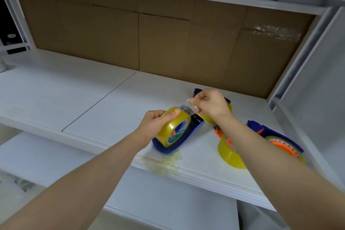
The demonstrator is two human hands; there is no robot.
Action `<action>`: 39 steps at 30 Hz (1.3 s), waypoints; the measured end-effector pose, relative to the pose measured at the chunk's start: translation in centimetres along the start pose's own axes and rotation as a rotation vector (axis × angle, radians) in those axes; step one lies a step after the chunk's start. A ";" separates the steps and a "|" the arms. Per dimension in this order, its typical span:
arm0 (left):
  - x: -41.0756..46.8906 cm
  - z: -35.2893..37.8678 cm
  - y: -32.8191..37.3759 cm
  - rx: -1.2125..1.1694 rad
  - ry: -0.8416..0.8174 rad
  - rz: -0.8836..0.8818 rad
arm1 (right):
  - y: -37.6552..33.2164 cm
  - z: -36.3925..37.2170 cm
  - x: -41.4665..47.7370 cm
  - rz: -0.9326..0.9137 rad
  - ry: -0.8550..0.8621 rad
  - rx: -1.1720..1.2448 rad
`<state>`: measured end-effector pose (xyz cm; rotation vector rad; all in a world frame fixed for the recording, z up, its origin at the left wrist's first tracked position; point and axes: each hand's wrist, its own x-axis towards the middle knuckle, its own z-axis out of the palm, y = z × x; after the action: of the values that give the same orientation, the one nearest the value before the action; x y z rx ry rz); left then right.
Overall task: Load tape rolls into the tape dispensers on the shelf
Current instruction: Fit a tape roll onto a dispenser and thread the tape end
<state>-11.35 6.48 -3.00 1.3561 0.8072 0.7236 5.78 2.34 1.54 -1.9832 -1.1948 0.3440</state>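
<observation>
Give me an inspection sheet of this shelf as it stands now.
Surface: white shelf, seam between two panels.
Job's things: roll sits in blue dispenser; second roll stands on edge; right dispenser holds a roll; back dispenser mostly hidden.
Clutter: tape scraps stuck on the shelf's front edge.
Grips: left hand holds the roll; right hand pinches its tape end.
Cables: nothing seen.
Surroundings: cardboard back; lower shelf below.
</observation>
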 end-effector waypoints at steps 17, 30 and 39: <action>-0.2 -0.5 0.0 -0.006 0.012 -0.028 | 2.5 0.5 -1.5 0.346 -0.053 0.299; 0.2 1.0 0.7 0.055 0.123 -0.057 | 3.4 1.8 -5.5 0.317 0.145 0.430; 0.0 1.6 0.8 0.079 0.119 -0.016 | 3.1 0.9 -4.9 0.495 -0.118 0.354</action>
<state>-9.96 5.69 -2.16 1.3857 0.9488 0.7724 4.65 -2.07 -2.12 -1.9356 -0.6359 0.8692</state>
